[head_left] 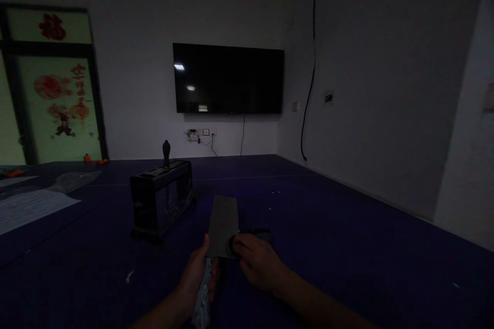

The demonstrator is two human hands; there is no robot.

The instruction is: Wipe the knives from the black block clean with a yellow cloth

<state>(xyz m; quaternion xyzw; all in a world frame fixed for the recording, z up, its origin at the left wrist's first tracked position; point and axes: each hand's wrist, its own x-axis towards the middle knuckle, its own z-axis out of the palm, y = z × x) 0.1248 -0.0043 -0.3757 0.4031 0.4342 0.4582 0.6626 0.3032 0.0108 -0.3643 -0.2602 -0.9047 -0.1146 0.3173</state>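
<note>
A large red character (pixel 52 27) stands on the door's (pixel 57 108) upper panel; smaller red characters below are too blurred to read.

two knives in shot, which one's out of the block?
The cleaver, gripped by the left hand with the right hand touching its blade. The other knife stands in the knife block.

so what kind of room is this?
Probably a meeting or lounge room turned into a work space, dimly lit. A big wall-mounted TV hangs over wall sockets, and a broad dark-blue table carries a knife block. The left hand grips a cleaver.
</note>
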